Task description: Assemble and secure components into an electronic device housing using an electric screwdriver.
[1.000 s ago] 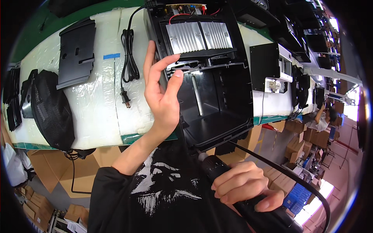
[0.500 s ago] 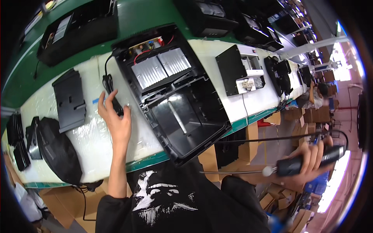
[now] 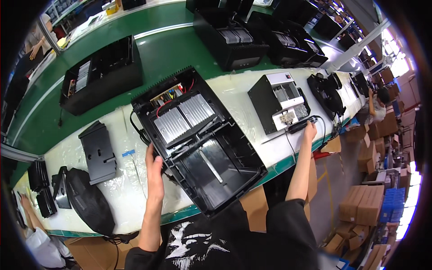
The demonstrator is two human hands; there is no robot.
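"While the open, rectangular black plastic housing (image 3: 202, 144) lay askew, where was it on the white, plastic-wrapped worktop (image 3: 128, 198)?"

"At the front edge, its near corner jutting past it."

"And the fingers?"

"Left hand (image 3: 155, 180): unclenched, extended at the housing's left wall; firm contact could not be told. Right hand (image 3: 309, 131): curled around a cylindrical black power tool (image 3: 297, 127) near the front edge, beside a boxy white-and-black unit (image 3: 270, 103)."

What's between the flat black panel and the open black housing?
Head view: a blue strip on the plastic-covered white mat, then black cable and the left hand beside the housing.
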